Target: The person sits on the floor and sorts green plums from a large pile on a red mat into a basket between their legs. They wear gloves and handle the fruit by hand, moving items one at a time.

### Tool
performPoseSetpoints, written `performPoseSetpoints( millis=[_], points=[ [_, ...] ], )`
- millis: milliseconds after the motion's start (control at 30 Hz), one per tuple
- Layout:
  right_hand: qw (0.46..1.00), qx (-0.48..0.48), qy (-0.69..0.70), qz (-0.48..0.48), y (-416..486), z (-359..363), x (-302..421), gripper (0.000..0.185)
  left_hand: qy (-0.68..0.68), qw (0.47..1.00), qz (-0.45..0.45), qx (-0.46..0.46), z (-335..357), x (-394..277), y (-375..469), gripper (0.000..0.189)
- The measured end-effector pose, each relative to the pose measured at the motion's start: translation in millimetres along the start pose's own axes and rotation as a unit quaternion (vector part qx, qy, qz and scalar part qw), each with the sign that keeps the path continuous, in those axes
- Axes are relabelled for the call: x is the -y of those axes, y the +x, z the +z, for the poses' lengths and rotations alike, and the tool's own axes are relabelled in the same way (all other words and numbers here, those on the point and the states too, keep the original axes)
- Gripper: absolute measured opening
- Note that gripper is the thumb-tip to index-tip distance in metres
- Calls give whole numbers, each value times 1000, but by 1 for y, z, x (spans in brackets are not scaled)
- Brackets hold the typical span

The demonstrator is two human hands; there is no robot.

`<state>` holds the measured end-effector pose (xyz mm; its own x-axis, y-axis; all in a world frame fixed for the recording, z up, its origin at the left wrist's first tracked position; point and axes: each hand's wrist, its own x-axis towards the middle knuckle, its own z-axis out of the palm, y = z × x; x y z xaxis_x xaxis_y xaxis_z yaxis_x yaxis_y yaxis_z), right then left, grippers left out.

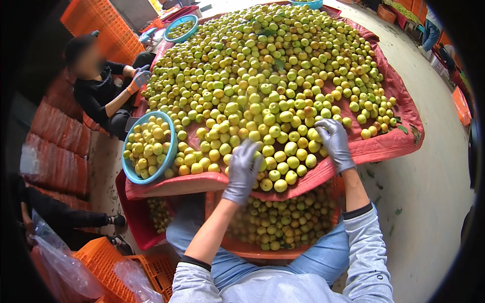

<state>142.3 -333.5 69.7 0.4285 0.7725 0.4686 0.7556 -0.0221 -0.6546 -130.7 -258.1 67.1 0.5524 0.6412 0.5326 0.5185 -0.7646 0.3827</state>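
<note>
A large heap of round yellow-green fruit (242, 87), like jujubes, covers a table lined with red cloth (394, 146). My left hand (241, 170), in a grey glove and slightly blurred, is at the near edge of the heap. Its thumb and fingers curl around a green fruit (260, 162). At the right, my right hand (335, 142), also gloved, rests over the heap's near side with bent fingers beside a fruit (315, 135); whether it grips that fruit is unclear. Below the cloth's edge, between my knees, an orange crate (261, 253) holds more fruit.
A blue basket (175, 146) of fruit sits on the table's left corner, and another blue basket (196, 27) stands farther back. A person (96, 87) with gloves sits at the left. Below are a red crate (125, 212) and orange crates (100, 257) with plastic film.
</note>
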Motion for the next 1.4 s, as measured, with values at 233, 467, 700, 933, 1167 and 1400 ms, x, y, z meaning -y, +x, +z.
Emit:
performPoseSetpoints(
  millis=[233,467,700,933,1167,1400],
  points=[
    [1000,1,9,-17,-6,-1,23,12,235,946,-209,75,0,89,45,59],
    [994,0,46,-101,-13,6,40,14,-15,993,-86,77,-3,48,35,44],
    [993,17,43,-109,-17,11,49,12,-148,982,-115,11,-3,31,17,12],
    [996,28,43,-77,-19,7,46,11,-93,970,-172,-141,-114,10,-73,14],
    [995,35,65,-70,-20,16,45,10,154,956,-236,-77,-68,100,-194,17],
    [996,45,46,-61,-16,11,43,12,-241,877,-391,138,-117,8,-91,11]
  ],
)
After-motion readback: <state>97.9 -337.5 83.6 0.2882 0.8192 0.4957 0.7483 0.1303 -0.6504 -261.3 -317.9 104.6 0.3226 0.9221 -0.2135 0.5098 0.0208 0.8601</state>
